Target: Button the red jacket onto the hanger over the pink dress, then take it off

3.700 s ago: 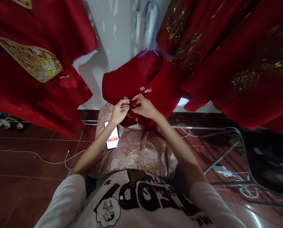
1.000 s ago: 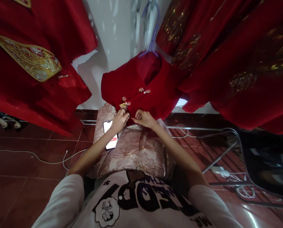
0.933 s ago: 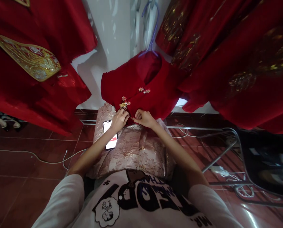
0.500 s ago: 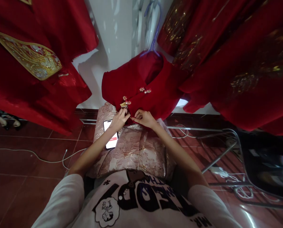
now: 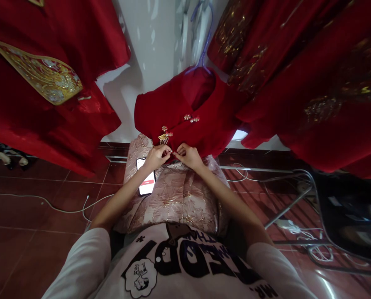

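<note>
Red velvet jacket point(image 5: 201, 124) is hanging on a purple hanger point(image 5: 204, 50) against the white wall point(image 5: 148, 50), its lower hem reaching down to the person's hands. Both hands are meeting at the front edge near the hem: left hand point(image 5: 156, 157) and right hand point(image 5: 188, 155) are curled, fingertips pinching at the same spot on the red fabric, nearly touching each other. What exactly is sitting between the fingertips is too small to tell. Just above the left hand a gold brooch-style clasp point(image 5: 164, 136) is sitting on the jacket; a pair of pearl clasps point(image 5: 191, 119) is sitting higher up near the collar. Below the hands a pink brocade garment point(image 5: 176, 199) is lying across the person's lap, wrapped in clear plastic. A phone point(image 5: 146, 182) with a lit screen is resting on it, beside the left forearm. More red garments are hanging on both sides, the left one carrying a gold embroidered panel point(image 5: 45, 77). A white cable point(image 5: 57, 207) is trailing across the red tile floor point(image 5: 32, 249).
</note>
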Demonstrator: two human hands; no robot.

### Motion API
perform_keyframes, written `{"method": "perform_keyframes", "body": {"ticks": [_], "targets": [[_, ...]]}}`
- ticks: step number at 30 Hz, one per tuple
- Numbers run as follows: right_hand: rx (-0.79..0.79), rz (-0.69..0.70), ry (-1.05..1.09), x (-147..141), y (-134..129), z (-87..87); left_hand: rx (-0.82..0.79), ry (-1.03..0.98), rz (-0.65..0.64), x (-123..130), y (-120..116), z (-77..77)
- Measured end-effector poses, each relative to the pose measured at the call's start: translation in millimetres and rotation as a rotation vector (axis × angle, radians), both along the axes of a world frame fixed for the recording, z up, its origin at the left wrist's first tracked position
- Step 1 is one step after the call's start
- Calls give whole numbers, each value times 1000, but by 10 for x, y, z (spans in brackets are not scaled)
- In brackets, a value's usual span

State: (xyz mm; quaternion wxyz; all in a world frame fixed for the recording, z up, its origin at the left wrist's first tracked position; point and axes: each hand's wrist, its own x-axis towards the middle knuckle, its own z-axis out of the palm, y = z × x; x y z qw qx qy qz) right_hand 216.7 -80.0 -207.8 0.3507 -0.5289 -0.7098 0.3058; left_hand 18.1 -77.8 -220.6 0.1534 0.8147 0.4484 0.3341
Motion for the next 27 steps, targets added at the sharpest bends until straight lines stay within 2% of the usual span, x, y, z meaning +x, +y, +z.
{"method": "perform_keyframes", "body": {"ticks": [8, 14, 19, 23, 27], "targets": [[8, 42, 84, 14, -4, 18, -220, -175, 22, 64, 9, 39], [-3, 1, 61, -14, -17, 24, -332, -230, 63, 93, 21, 31], [-13, 1, 25, -29, -23, 15, -341, -186, 75, 60, 12, 57], [6, 4, -23, -49, -22, -18, -329, -104, 26, 6, 30, 87], [-1, 23, -47, -19, 6, 0, -221, 35, 45, -25, 36, 103]]}}
